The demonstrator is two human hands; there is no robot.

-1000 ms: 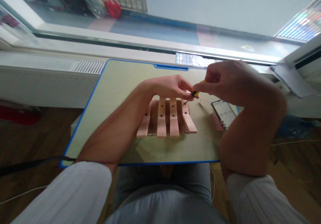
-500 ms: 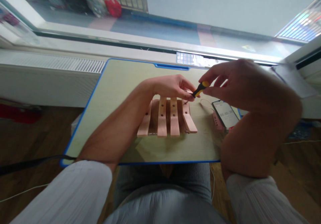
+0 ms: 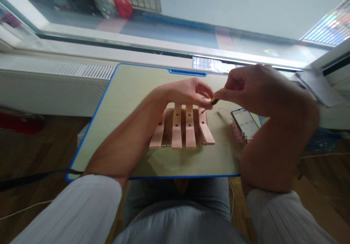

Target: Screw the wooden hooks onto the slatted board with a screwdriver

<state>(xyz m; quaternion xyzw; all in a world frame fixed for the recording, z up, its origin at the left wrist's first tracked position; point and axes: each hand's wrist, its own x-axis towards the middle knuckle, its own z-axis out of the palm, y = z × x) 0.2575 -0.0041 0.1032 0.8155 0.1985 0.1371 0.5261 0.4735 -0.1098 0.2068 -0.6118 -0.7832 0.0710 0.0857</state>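
My right hand (image 3: 243, 85) is closed around the top of a yellow-and-black screwdriver (image 3: 214, 101). My left hand (image 3: 188, 92) curls its thumb and fingers about the lower end of that screwdriver. The thin shank slants down to a screw in the rightmost slat (image 3: 206, 132) of a small wooden frame. That frame has several pale slats (image 3: 177, 136) with dark screw holes, fixed across a brown board. The rightmost slat sits at an angle to the others. My left hand and wrist hide the frame's far side.
The blue-edged table (image 3: 115, 156) carries the frame. A phone (image 3: 246, 123) with a lit screen leans on a pink object at the right, a pink cable beside it. Behind the table are a radiator (image 3: 82, 69) and a window sill with papers (image 3: 210, 65).
My right fingers have closed in on the screwdriver handle, having been looser around it, and the hand has shifted slightly left. The left hand and the frame have hardly moved.
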